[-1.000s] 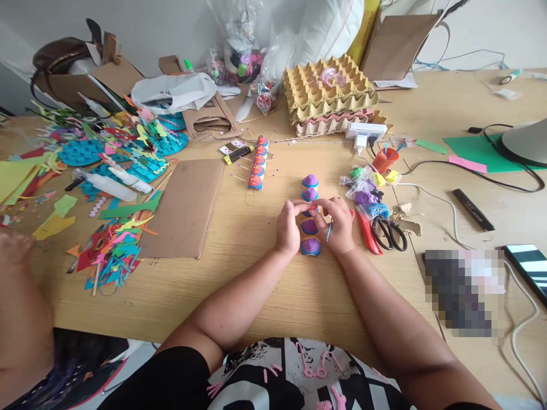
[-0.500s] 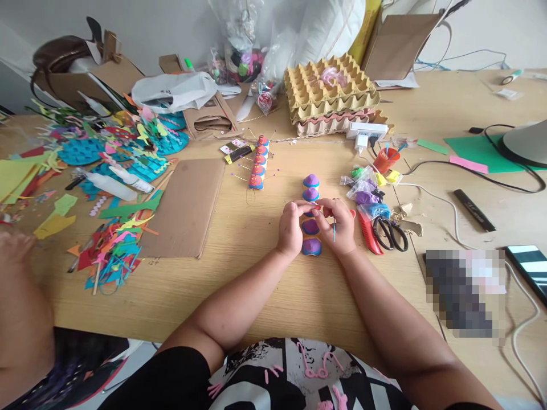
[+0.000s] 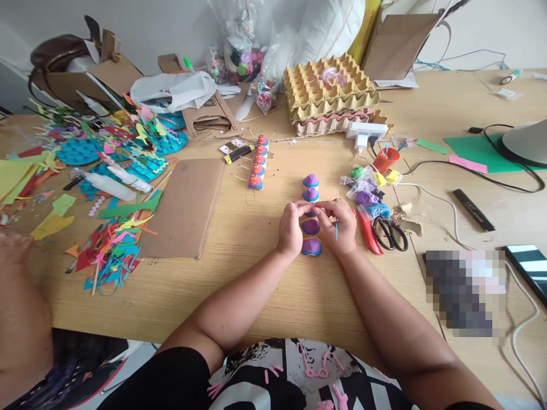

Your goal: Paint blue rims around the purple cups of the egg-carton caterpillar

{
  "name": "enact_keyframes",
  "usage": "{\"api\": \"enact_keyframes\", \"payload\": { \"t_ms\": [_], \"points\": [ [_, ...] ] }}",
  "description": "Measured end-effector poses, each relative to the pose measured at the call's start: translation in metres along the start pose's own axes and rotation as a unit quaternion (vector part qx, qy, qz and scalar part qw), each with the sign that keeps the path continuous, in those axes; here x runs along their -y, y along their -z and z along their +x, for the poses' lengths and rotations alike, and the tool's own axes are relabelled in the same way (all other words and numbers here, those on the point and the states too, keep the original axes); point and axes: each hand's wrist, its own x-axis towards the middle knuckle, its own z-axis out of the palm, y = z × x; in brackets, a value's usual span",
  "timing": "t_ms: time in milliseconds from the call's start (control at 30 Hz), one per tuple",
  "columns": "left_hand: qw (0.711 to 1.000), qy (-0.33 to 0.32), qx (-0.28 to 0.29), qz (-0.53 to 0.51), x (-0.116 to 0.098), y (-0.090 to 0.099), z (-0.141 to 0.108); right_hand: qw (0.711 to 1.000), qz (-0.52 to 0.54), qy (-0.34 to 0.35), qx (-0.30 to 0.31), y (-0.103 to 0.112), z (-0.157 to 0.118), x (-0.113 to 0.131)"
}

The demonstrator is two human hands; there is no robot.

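Observation:
My left hand (image 3: 292,230) and my right hand (image 3: 341,228) meet at their fingertips, both closed, over a row of clay-covered egg-carton cups (image 3: 311,226), purple on top and blue lower down. Whatever lies between the pinched fingertips is too small to make out. A thin blue stick (image 3: 337,230) juts down from my right hand's grip. The hands cover the middle of the row. Farther off to the left stands a finished-looking egg-carton caterpillar (image 3: 258,163) in red and blue, with thin pins sticking out at its sides.
Right of my hands lie a red-handled cutter (image 3: 370,232), black-handled scissors (image 3: 390,233) and bagged clay (image 3: 366,196). Cardboard (image 3: 183,208) and paper scraps (image 3: 113,250) lie left. Egg trays (image 3: 331,94) are stacked behind. Another person's arm (image 3: 23,285) rests at far left.
My right hand has shifted very slightly to the right, and the blue stick with it. The fingertips of both hands stay together over the row.

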Motion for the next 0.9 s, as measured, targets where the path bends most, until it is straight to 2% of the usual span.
{"api": "enact_keyframes", "payload": {
  "t_ms": [200, 400, 667, 900],
  "points": [
    [0.999, -0.008, 0.007, -0.03, -0.0012, -0.0004, 0.0012, 0.999, 0.04, 0.008, 0.003, -0.0007, 0.0, 0.0017],
    [0.999, -0.033, 0.019, -0.003, -0.0057, 0.0001, -0.0006, 0.998, 0.056, -0.024, 0.017, -0.0003, -0.001, 0.0051],
    [0.999, -0.03, 0.016, -0.003, -0.0032, 0.0011, -0.0002, 0.997, 0.062, -0.048, 0.028, -0.0021, -0.0017, 0.0003],
    [0.999, -0.019, 0.016, -0.025, -0.0033, 0.0006, -0.0014, 0.998, 0.057, 0.02, 0.029, -0.0036, -0.0015, -0.0026]
  ]
}}
